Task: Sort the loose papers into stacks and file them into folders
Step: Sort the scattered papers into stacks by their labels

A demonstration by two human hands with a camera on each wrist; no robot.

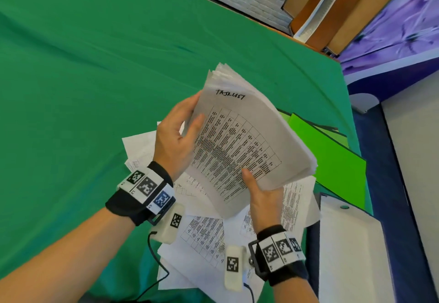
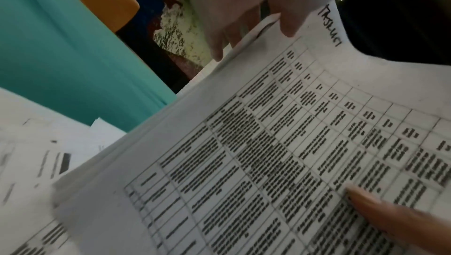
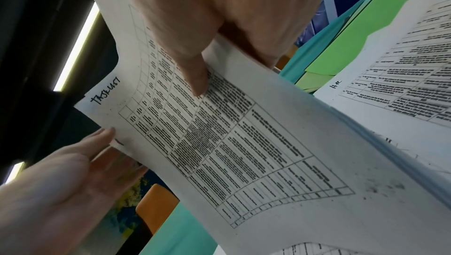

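- Bright green folders (image 1: 332, 160) lie on the green-covered tabletop (image 1: 83, 88) at the right, partly under the held sheets; whether anything is filed inside them cannot be told.
- A white folder (image 1: 349, 243) lies closed nearer the person, at the tabletop's right edge.
- A thick stack of papers (image 1: 240, 141) is lifted off the tabletop and tilted, between both hands, above the loose sheets.
- The top sheet carries a handwritten heading in black that reads roughly "TASKLIST", over a printed table whose text is too small to read.
- Left hand (image 1: 177, 136) grips the stack's left edge, thumb on the front and fingers behind.
- Right hand (image 1: 263, 198) holds the stack's lower edge, thumb pressed on the printed table and fingers underneath.
- Loose papers (image 1: 204, 238) with printed tables lie scattered flat below the hands; one beside the green folders, seen from the right wrist, bears a short handwritten mark that is not legible.
- Both wrists wear black bands with square black-and-white code markers.
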